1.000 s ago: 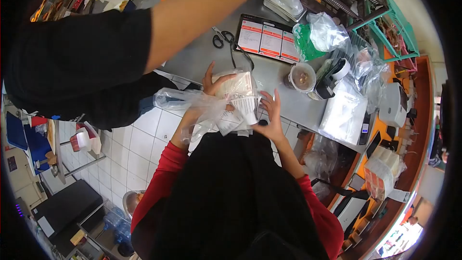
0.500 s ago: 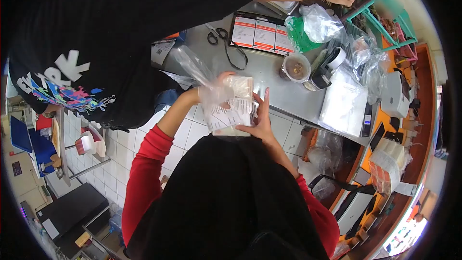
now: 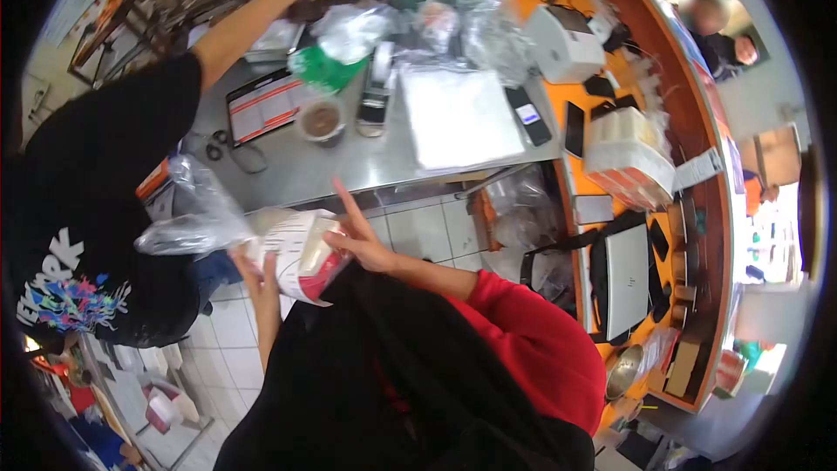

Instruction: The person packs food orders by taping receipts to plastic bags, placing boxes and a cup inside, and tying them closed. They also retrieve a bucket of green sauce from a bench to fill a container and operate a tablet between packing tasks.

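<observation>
A white and red food package (image 3: 301, 249) with printed paper on its side is held in front of my chest. A clear plastic bag (image 3: 205, 209) trails off its left end, loose and crumpled. Along the package's near left side, my left hand (image 3: 259, 283) grips it with the fingers bent against it. On the opposite side my right hand (image 3: 366, 242) holds the package by thumb and lower fingers, while the index finger sticks out past it. Whatever is inside the wrapping cannot be made out.
Beyond the package, a steel table (image 3: 301, 174) carries a tablet (image 3: 266, 107), scissors (image 3: 216, 146), a lidded cup (image 3: 322, 122) and white sheets (image 3: 458, 118). A co-worker in a black shirt (image 3: 131, 166) stands at left, arm stretched over the table. An orange counter (image 3: 567, 183) holds a laptop (image 3: 626, 283).
My view has swung to the right, bringing more of the orange counter into sight. The package is turned, with red now showing. My left hand has shifted to its near side.
</observation>
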